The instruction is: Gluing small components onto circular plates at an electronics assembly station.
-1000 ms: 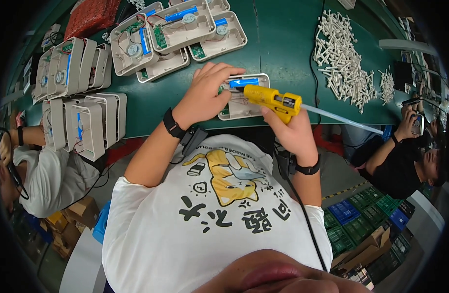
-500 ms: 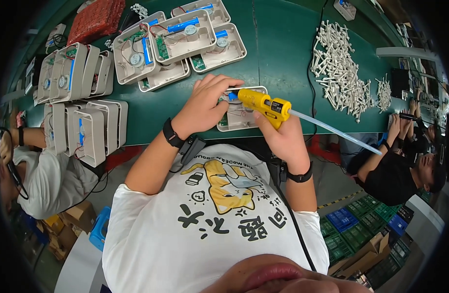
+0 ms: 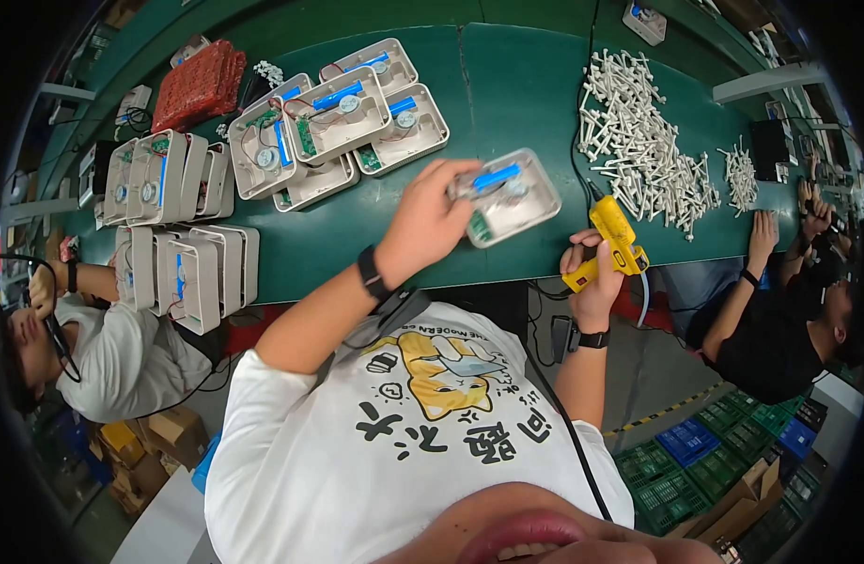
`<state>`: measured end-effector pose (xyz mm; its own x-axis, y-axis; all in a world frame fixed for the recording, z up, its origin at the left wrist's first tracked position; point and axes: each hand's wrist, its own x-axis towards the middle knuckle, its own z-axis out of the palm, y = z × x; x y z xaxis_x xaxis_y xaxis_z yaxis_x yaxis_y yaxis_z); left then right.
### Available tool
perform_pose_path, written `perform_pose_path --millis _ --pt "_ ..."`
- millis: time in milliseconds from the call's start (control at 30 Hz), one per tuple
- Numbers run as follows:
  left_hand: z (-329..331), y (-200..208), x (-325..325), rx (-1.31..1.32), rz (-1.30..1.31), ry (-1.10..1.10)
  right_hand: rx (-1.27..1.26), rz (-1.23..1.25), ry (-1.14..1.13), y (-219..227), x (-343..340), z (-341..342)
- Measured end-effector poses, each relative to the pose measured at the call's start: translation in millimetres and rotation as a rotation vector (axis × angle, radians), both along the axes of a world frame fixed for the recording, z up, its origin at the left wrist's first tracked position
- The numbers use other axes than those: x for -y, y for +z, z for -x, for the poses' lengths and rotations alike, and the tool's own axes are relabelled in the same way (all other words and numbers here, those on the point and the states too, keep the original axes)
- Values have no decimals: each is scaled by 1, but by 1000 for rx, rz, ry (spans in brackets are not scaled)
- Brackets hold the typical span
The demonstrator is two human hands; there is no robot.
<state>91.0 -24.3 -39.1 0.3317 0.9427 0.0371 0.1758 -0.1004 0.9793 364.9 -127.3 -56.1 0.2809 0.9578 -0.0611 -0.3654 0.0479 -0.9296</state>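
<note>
My left hand (image 3: 430, 221) grips a pale grey plastic housing (image 3: 507, 197) by its left rim and holds it tilted above the green table (image 3: 507, 85). Inside the housing lie a blue cylinder, wires and a small green circuit board. My right hand (image 3: 593, 277) is closed on the handle of a yellow glue gun (image 3: 615, 240), off to the right of the housing at the table's near edge, its nozzle pointing away from me. A black band sits on each wrist.
Several open housings (image 3: 357, 122) lie at the back middle; finished ones stand on edge (image 3: 183, 263) at the left. A heap of white plastic parts (image 3: 643, 141) covers the right. A red mesh pad (image 3: 199, 85) lies far left. Other people sit left (image 3: 103, 357) and right (image 3: 779, 320).
The right hand has drawn the glue gun away from the housing to the right and lowered it. The left hand has lifted and tilted the housing off the table.
</note>
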Motion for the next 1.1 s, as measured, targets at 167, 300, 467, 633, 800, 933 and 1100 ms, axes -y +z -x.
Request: perform_pose_path --millis 167,300,467,633,800,933,1100 --pt "-67 0 -66 -140 -164 249 -34 -96 -51 -6 1 3" --pt "-93 -32 -106 -98 -598 461 -31 -110 -32 -11 3 3" --pt "-59 14 -76 42 -493 343 -37 -108 -17 -13 0 1" --pt "40 72 -43 -462 -718 309 -93 -120 -18 -15 3 1" --pt "109 76 -35 -840 -761 437 -68 -134 10 -16 -4 -5" --pt "126 68 -35 -930 -828 316 -52 -127 -1 -14 2 -3" --pt "91 88 0 -740 -883 141 -26 -113 -60 -19 1 0"
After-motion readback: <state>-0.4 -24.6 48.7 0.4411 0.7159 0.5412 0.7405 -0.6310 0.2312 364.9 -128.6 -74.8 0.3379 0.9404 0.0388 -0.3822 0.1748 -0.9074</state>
